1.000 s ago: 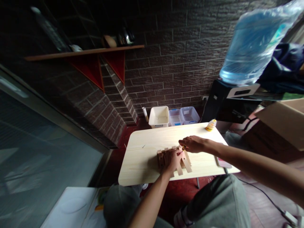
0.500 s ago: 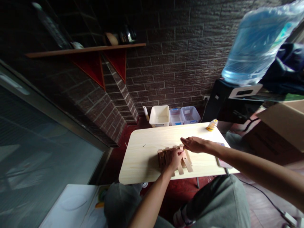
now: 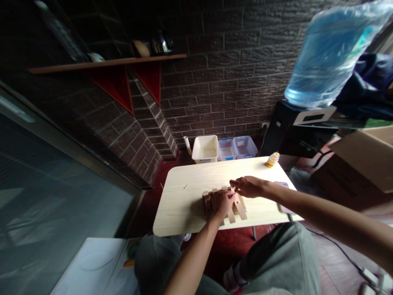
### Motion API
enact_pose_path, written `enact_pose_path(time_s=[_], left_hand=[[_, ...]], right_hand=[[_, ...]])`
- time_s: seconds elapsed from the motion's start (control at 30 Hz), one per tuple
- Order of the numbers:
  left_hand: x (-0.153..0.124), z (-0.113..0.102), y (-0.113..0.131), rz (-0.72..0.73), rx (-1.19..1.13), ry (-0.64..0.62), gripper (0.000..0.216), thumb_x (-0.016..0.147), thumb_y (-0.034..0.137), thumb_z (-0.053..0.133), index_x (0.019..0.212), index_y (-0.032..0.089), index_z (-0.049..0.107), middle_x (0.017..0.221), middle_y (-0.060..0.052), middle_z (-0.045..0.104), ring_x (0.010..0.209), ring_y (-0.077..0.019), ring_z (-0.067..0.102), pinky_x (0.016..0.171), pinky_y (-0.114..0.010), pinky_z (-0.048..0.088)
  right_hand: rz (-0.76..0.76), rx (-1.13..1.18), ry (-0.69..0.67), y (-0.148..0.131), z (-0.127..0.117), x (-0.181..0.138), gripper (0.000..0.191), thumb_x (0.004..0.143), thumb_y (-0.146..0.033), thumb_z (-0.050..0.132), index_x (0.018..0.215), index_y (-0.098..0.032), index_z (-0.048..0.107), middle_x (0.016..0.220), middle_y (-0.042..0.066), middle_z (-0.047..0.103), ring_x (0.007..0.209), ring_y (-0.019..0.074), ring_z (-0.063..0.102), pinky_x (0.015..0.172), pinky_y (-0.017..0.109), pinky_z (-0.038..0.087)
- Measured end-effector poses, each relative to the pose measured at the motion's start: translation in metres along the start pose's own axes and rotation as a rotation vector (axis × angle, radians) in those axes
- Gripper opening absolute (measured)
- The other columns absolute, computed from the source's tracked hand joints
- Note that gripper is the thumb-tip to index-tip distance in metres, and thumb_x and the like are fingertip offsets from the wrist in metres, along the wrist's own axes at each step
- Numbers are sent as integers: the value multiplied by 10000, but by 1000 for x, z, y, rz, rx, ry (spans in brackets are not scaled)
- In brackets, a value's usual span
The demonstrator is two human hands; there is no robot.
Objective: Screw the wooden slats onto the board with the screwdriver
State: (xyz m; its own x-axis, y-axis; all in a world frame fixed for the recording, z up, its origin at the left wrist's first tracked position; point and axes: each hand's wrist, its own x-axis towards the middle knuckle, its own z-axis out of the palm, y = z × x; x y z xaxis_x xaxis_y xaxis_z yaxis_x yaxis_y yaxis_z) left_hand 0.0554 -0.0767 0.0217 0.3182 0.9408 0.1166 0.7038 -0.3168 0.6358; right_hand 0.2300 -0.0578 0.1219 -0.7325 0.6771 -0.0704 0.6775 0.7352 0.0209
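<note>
A small wooden piece made of several slats on a block-like frame [image 3: 241,209] rests on the pale table. Some slats have dark round holes, and a few fan out toward the near edge. My left hand [image 3: 225,203] lies over its middle, fingertips pinched together at the top of a slat. My right hand [image 3: 248,186] comes in from the right, its fingers closed just above the left fingertips. A small yellowish bit shows under the right fingers, too little to name. What the left fingertips pinch is hidden.
On the pale table [image 3: 181,205] lie a thin dark stick [image 3: 185,186], a small yellow-based bottle [image 3: 272,159] and a flat case [image 3: 281,185]. Behind it stand a cream bin [image 3: 205,148] and clear bins [image 3: 245,146]. A water dispenser [image 3: 284,127] and cardboard box [image 3: 365,159] are at the right.
The whole view has shifted slightly. Both hands stay together at the same slat, with the right hand's fingers turned a little.
</note>
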Motion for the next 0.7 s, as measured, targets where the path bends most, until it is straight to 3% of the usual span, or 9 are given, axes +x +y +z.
enact_pose_path(time_s=[0.3,0.53,0.7], left_hand=[[0,1,-1,-22,9,-8,194,895,326,579,921,247,754,921,-27,749,871,-184,653,795,-279,438],[1,4,0,-72,9,1,190,868,342,612,887,232,766,890,-37,751,862,-199,645,801,-286,445],[3,5,1,-113,3,-9,195,860,346,616,906,230,766,905,-42,753,880,-210,642,808,-295,449]], right_hand=[[-19,-102,-6,5,8,3,282,937,-164,432,1162,-101,591,938,138,713,728,203,662,574,282,442],[33,-57,-17,9,10,3,254,959,-239,424,1099,-112,593,816,112,706,642,192,644,522,276,377],[63,-68,-75,10,7,4,285,969,-304,449,1143,-107,561,867,127,714,682,210,664,531,268,367]])
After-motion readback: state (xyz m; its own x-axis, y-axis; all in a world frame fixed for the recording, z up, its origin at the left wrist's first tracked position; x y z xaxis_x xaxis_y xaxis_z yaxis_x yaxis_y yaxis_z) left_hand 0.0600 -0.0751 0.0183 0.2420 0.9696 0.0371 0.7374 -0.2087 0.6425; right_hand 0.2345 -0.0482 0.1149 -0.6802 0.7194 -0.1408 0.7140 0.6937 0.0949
